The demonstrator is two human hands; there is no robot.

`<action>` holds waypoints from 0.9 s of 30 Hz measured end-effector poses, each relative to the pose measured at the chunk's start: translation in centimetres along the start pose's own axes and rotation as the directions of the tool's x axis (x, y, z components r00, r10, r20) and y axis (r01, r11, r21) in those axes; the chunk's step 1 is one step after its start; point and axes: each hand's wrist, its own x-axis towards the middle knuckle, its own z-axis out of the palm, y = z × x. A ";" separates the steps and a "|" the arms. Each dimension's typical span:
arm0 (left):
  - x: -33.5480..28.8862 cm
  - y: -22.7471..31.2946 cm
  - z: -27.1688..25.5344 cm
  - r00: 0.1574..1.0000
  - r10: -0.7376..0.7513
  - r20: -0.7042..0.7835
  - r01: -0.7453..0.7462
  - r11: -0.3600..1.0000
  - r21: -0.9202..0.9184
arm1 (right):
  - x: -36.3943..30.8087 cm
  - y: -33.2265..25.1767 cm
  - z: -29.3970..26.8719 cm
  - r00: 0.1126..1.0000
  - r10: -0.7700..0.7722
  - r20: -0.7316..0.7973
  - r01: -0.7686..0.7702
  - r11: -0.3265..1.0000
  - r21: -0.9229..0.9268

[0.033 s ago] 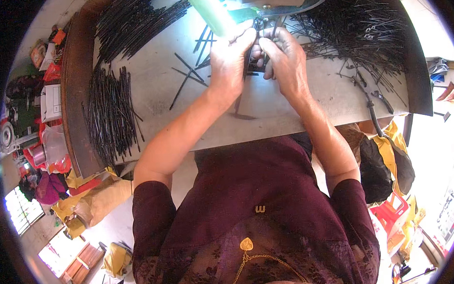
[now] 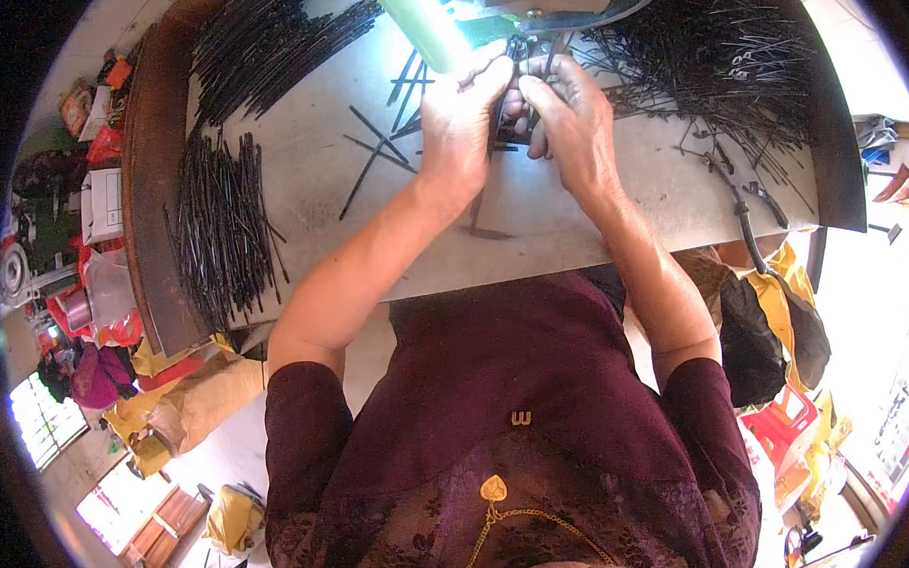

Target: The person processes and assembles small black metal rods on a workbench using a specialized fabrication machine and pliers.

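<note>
Under a bright lamp, both my hands meet at the far middle of the table (image 2: 563, 230). My left hand (image 2: 459, 124) is closed, thumb and fingers pinching thin black rods (image 2: 494, 127) that hang down beside its wrist. My right hand (image 2: 577, 124) is closed too, its thumb and bent fingers around a thin dark strand (image 2: 547, 60) close to the left fingertips. Glare and the fingers hide the exact ends they grip. A few loose black rods (image 2: 375, 152) lie crossed just left of my left hand.
A pale tube lamp (image 2: 420, 25) and a machine part (image 2: 545, 0) overhang the hands. Bundles of black rods (image 2: 222, 222) lie along the left side. A tangled heap of dark rods (image 2: 717, 54) fills the far right. Pliers (image 2: 747, 189) lie near the right edge.
</note>
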 end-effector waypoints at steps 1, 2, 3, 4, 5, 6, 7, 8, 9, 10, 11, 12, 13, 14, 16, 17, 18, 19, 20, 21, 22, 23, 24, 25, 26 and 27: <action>0.0 -0.1 0.0 1.000 0.002 0.000 -0.002 1.000 -0.001 | 0.0 -0.1 0.0 1.000 0.008 -0.003 -0.008 1.000 -0.013; 0.0 -0.4 0.0 1.000 0.024 -0.013 -0.024 1.000 -0.009 | 0.1 -0.1 0.0 1.000 0.016 -0.006 -0.017 1.000 -0.026; 0.0 -0.6 0.0 0.999 0.045 -0.027 -0.045 0.999 -0.018 | 0.1 -0.3 0.0 1.000 0.014 -0.005 -0.014 1.000 -0.027; 0.0 -0.7 0.0 0.999 0.044 -0.027 -0.045 0.999 -0.018 | -0.1 -0.3 0.1 1.000 0.021 -0.011 -0.021 0.999 -0.029; 0.0 -0.8 0.1 0.998 0.043 -0.045 -0.044 0.999 -0.028 | -0.2 -0.3 0.1 0.999 0.028 -0.017 -0.029 0.999 -0.031; 0.0 -0.9 0.1 0.997 0.042 -0.064 -0.044 0.998 -0.037 | -0.1 -0.1 0.0 0.999 0.029 -0.017 -0.030 0.999 -0.032; 0.1 -0.8 -0.1 0.997 0.040 -0.064 -0.043 0.998 -0.036 | 0.1 0.0 -0.1 1.000 0.003 -0.015 -0.004 0.999 -0.046; 0.3 -0.5 -0.5 0.999 0.035 0.001 -0.035 0.999 -0.020 | 0.2 0.2 -0.2 1.000 -0.023 -0.012 0.022 0.998 -0.059; 0.6 -0.3 -0.9 0.997 0.029 0.067 -0.029 1.000 -0.003 | 0.2 0.2 -0.3 1.000 -0.022 -0.013 0.021 0.998 -0.058; 0.9 0.1 -1.4 0.997 0.030 0.068 -0.030 1.000 -0.003 | 0.2 0.3 -0.4 1.000 0.002 0.009 -0.002 0.996 -0.084; 1.2 0.5 -1.8 0.993 0.003 0.118 -0.006 1.000 0.022 | 0.3 0.3 -0.6 0.999 0.027 0.029 -0.024 0.994 -0.110; 1.5 0.8 -2.1 0.986 -0.024 0.167 0.017 0.999 0.049 | 0.4 0.1 -0.8 0.999 0.026 0.028 -0.023 0.994 -0.110; 1.5 0.9 -2.2 0.986 -0.049 0.161 0.045 0.998 0.032 | 0.5 -0.3 -1.0 0.998 0.036 0.049 -0.029 0.991 -0.132; 1.4 0.8 -2.0 0.986 -0.048 0.161 0.043 0.999 0.032 | 0.5 -0.5 -1.0 0.996 0.046 0.070 -0.034 0.988 -0.153; 0.9 0.5 -1.4 0.997 -0.042 0.061 0.044 0.998 -0.034 | 0.5 -0.2 -1.0 0.997 0.019 0.076 -0.009 0.992 -0.123; 0.9 0.5 -1.3 0.997 -0.041 0.065 0.043 0.999 -0.034 | 0.5 -0.1 -1.0 0.997 -0.007 0.080 0.015 0.996 -0.093; 0.8 0.6 -1.3 0.996 -0.044 0.073 0.048 0.998 -0.041 | 0.3 -0.1 -0.9 0.997 -0.010 0.077 0.017 0.996 -0.093; 0.7 0.7 -1.3 0.996 -0.048 0.079 0.052 0.997 -0.049 | 0.1 -0.1 -0.6 0.998 -0.006 0.057 0.012 0.996 -0.091; 0.6 0.7 -1.2 0.996 -0.048 0.080 0.052 0.997 -0.049 | 0.0 0.0 -0.5 0.999 -0.003 0.037 0.006 0.996 -0.088; 0.6 0.9 -1.0 0.997 -0.040 0.068 0.043 0.998 -0.041 | 0.0 0.0 -0.5 0.999 -0.003 0.037 0.006 0.996 -0.089; 0.5 1.0 -0.9 0.998 -0.032 0.056 0.033 0.999 -0.032 | 0.0 0.0 -0.4 0.999 -0.011 0.030 0.013 0.997 -0.073; 0.6 0.9 -1.0 0.998 -0.032 0.056 0.034 0.999 -0.031 | 0.1 0.0 -0.4 1.000 -0.019 0.024 0.020 0.998 -0.058; 0.6 0.9 -1.1 0.997 -0.012 0.080 0.013 1.000 -0.014 | 0.0 0.0 -0.4 1.000 -0.019 0.024 0.020 0.998 -0.057; 0.7 0.9 -1.2 0.994 0.008 0.105 -0.009 1.000 0.002 | 0.0 -0.1 -0.5 0.999 -0.020 0.027 0.022 0.996 -0.086; 0.7 0.9 -1.2 0.995 0.008 0.104 -0.009 1.000 0.002 | 0.0 -0.2 -0.5 0.999 -0.022 0.030 0.025 0.993 -0.115; 0.7 1.0 -1.2 0.994 0.010 0.113 -0.012 1.000 0.018 | 0.0 -0.2 -0.5 0.999 -0.021 0.030 0.025 0.993 -0.115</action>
